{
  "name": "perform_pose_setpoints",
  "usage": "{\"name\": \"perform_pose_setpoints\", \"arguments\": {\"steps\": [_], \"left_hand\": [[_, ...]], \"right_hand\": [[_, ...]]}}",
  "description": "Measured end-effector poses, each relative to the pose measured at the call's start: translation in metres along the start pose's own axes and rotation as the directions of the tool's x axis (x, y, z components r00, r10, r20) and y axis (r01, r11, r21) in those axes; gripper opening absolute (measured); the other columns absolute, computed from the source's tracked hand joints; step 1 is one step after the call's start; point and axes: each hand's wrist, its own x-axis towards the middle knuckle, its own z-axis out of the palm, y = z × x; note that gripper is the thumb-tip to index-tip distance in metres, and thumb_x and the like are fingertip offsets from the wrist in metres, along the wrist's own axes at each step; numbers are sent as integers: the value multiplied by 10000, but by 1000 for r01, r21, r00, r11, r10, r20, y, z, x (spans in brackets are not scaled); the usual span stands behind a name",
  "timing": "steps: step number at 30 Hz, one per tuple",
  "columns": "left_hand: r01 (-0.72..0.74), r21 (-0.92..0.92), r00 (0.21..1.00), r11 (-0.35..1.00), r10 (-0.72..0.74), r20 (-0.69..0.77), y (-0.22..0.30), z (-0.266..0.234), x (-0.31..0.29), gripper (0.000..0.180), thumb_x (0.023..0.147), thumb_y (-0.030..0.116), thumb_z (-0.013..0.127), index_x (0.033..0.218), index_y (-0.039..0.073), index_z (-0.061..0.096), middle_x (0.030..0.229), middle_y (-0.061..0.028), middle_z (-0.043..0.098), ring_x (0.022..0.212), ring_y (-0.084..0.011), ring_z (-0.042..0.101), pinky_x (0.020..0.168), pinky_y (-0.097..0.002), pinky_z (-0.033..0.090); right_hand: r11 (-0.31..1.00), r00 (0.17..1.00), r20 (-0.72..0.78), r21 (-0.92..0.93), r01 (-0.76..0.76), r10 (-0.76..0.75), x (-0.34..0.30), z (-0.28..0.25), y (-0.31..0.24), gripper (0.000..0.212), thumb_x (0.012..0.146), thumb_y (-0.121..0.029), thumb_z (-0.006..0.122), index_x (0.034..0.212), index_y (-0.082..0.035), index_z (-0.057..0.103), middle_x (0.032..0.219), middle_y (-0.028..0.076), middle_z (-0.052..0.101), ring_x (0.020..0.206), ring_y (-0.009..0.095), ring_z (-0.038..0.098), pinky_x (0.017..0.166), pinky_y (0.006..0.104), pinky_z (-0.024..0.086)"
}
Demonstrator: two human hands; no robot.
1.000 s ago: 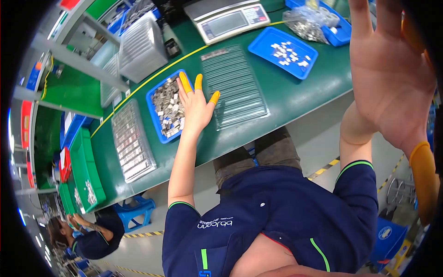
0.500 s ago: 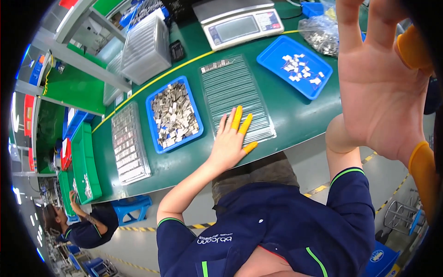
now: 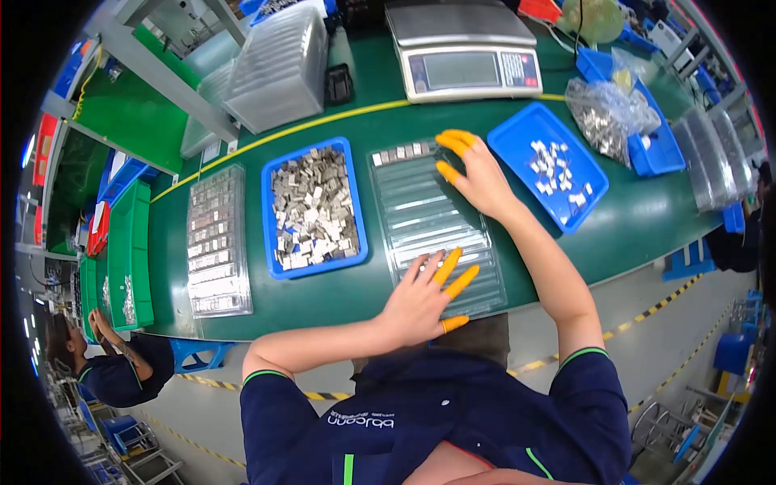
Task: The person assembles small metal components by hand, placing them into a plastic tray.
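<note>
A clear plastic tray with long crosswise grooves lies on the green table in front of me. Small grey and white block-like parts sit in a row in its far groove. My left hand rests on the tray's near part, its fingers apart, with yellow cots on some of them. At the far right corner of the tray is my right hand. Its yellow-covered fingers and thumb are apart beside the right end of the row, and nothing shows between them.
Left of the tray stands a blue bin heaped with similar parts, then a filled clear tray. A blue tray of small white pieces lies right. Behind are a scale and bagged parts. A co-worker sits far left.
My right hand has come down from close to the camera to the tray's far right corner. My left hand still rests on the tray's near part. The view has shifted.
</note>
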Motion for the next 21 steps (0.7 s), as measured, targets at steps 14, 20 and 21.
{"name": "perform_pose_setpoints", "arguments": {"steps": [14, 20, 21], "left_hand": [[-91, -111, 994, 990, 97, 55, 5, 3, -6, 653, 802, 470, 545, 1358, 166, 390, 1394, -214, 318, 1349, -400, 141, 1085, -527, 89], [-126, -110, 988, 986, 134, 76, 2, 5, -7, 633, 789, 448, 565, 1337, 162, 425, 1389, -201, 336, 1348, -420, 122, 1080, -547, 79], [-135, -107, 986, 985, 144, 85, 1, 5, -7, 629, 785, 442, 571, 1331, 161, 434, 1385, -195, 345, 1347, -424, 117, 1078, -553, 77]], "right_hand": [[992, 997, -39, -110, 67, -71, -4, 0, -1, 354, 743, -153, 678, 1085, -88, 612, 1085, 111, 578, 1076, 274, 481, 971, 379, 347], [992, 996, -52, -112, 62, -68, -5, 7, 4, 261, 736, -110, 682, 994, -84, 653, 1001, 76, 621, 1037, 257, 513, 945, 372, 365], [992, 996, -58, -111, 58, -64, -6, 9, 3, 246, 740, -92, 675, 985, -80, 658, 1005, 76, 620, 1041, 257, 513, 932, 363, 379]]}}
